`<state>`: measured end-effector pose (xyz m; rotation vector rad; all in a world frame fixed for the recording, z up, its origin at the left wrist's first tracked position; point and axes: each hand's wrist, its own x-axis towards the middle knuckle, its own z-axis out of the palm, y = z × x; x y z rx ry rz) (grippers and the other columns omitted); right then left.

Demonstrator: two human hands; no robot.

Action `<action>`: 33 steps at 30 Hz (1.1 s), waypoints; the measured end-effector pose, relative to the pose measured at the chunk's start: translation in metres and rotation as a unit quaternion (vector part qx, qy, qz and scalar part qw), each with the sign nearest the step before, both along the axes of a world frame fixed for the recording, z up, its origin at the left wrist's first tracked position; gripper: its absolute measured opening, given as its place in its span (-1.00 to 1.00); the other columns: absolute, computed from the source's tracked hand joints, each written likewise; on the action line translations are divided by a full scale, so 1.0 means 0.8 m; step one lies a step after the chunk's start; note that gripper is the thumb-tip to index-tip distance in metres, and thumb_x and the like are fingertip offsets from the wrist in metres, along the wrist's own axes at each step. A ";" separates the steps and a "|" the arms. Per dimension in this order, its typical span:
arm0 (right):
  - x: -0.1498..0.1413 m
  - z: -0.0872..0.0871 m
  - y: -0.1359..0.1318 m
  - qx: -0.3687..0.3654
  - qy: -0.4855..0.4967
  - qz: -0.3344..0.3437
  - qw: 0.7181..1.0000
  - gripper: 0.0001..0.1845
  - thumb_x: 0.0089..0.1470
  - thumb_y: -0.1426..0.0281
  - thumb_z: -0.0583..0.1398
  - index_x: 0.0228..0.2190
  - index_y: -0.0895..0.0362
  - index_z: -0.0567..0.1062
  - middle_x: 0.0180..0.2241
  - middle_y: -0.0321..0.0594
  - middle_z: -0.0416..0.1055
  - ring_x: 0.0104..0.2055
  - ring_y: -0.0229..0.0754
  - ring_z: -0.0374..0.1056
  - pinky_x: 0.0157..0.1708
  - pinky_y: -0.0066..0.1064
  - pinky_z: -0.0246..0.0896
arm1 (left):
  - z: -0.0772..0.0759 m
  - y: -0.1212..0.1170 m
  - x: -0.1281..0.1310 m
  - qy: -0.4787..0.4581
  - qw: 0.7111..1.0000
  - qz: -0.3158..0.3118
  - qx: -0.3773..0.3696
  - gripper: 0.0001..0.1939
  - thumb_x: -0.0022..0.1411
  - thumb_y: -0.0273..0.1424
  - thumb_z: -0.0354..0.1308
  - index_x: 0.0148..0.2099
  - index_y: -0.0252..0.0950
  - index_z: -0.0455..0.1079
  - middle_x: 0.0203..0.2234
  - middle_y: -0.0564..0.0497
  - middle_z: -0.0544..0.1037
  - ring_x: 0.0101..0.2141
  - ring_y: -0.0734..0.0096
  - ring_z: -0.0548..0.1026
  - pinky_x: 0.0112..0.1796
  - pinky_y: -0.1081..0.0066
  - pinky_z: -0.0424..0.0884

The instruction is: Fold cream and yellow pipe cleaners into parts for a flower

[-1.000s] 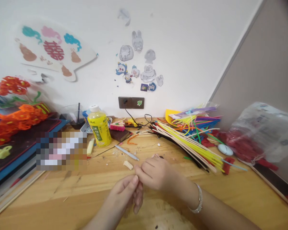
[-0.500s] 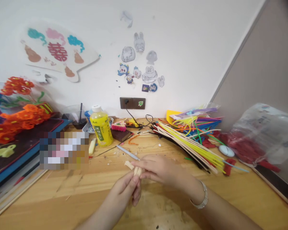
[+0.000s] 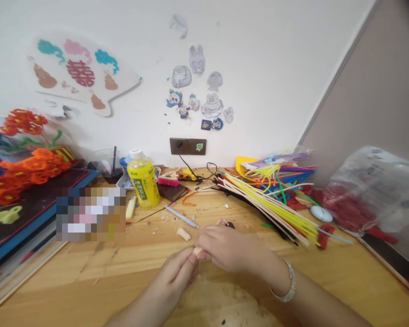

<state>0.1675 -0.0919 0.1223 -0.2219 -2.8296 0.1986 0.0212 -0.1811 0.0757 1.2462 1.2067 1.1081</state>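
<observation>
Head view: the left hand [image 3: 175, 274] and the right hand [image 3: 230, 249] gripped a short cream stick [image 3: 198, 250] between their fingers, its long axis nearly level, tilting up rightward.

A white wall [image 3: 259, 68] bearing a fan-shaped paper decoration [image 3: 78, 75], cartoon stickers [image 3: 194, 91] and a dark double socket plate [image 3: 187, 146] meets a taupe wall [image 3: 368, 91] on the right, above a wooden bench [image 3: 327, 277].

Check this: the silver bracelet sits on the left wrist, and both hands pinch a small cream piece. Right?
Wrong wrist: the head view shows the bracelet on the right wrist, not the left. The rest stands: the left hand and right hand pinch the small cream piece.
</observation>
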 end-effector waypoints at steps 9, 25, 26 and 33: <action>0.003 0.010 -0.001 -0.083 -0.018 -0.047 0.995 -0.78 0.21 0.40 -0.07 -0.37 0.19 0.32 -0.39 -0.19 0.38 -0.35 -0.22 0.28 -0.33 -0.45 0.14 | 0.013 0.007 -0.002 -0.075 0.997 -0.020 0.013 -0.64 0.18 -0.13 -0.09 -0.53 -0.24 0.22 -0.67 0.13 0.25 -0.61 0.45 0.22 -0.53 0.47 0.21; -0.009 -0.012 -0.010 -0.104 0.034 -0.076 0.991 -0.75 0.20 0.37 -0.11 -0.39 0.18 0.29 -0.40 -0.16 0.37 -0.37 -0.19 0.27 -0.33 -0.40 0.11 | 0.006 0.004 -0.007 0.423 0.857 0.102 0.277 -0.70 0.29 -0.39 -0.24 -0.42 -0.22 0.24 -0.60 0.03 0.43 -0.55 0.36 0.43 -0.50 0.45 0.35; -0.008 -0.010 -0.009 -0.114 0.033 -0.074 0.990 -0.75 0.20 0.37 -0.11 -0.37 0.18 0.30 -0.39 -0.16 0.38 -0.35 -0.19 0.27 -0.33 -0.40 0.11 | 0.008 0.004 -0.007 0.415 0.860 0.104 0.279 -0.71 0.29 -0.40 -0.24 -0.40 -0.23 0.24 -0.59 0.03 0.44 -0.55 0.37 0.44 -0.50 0.46 0.35; -0.003 -0.004 0.000 -0.122 0.013 -0.091 0.988 -0.79 0.18 0.41 -0.05 -0.31 0.18 0.36 -0.35 -0.16 0.41 -0.32 -0.18 0.30 -0.31 -0.41 0.10 | 0.012 0.005 -0.010 0.422 0.853 0.122 0.283 -0.72 0.27 -0.42 -0.22 -0.44 -0.24 0.24 -0.65 0.05 0.42 -0.60 0.37 0.43 -0.56 0.48 0.34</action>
